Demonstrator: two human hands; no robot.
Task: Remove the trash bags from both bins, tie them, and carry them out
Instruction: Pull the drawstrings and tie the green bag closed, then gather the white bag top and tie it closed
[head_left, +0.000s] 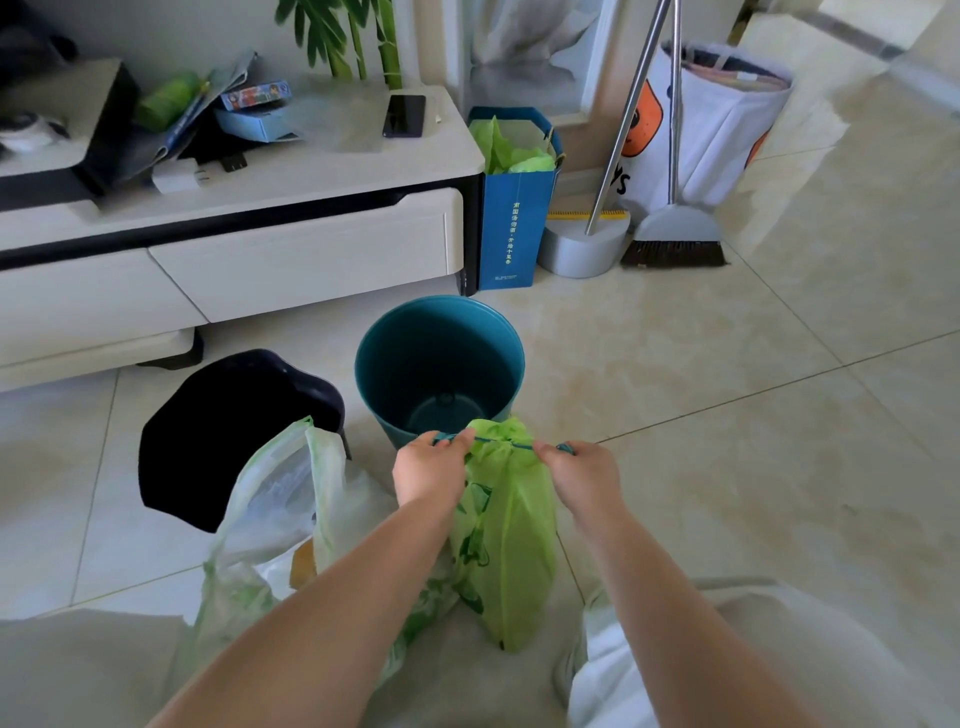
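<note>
On the tiled floor just in front of your knees stands the green trash bag (506, 540), its neck gathered into a ruffle and cinched by a teal drawstring (501, 440) that you are pulling taut to either side. Your left hand (430, 470) is closed on one end of the string and your right hand (584, 470) on the other, each grip pinching the cord with fingers curled shut. Both bins look emptied: the teal bin (441, 332) sits just beyond the bag with its bare bottom showing, and the dark bin (171, 441) lies to your left with no liner visible inside.

You appear to be in the tying step for this bag, with the mouth drawn shut but no finished knot that can be made out. Next, cross the two ends and pull them down into a knot close against the gathered neck, keeping tension so the ruffle does not loosen.

A second bag (275, 519), pale and translucent with green print, leans against the dark bin beside your left forearm, its mouth gaping open. That one seems not yet tied, so it wants the same treatment before you carry both out.
</note>
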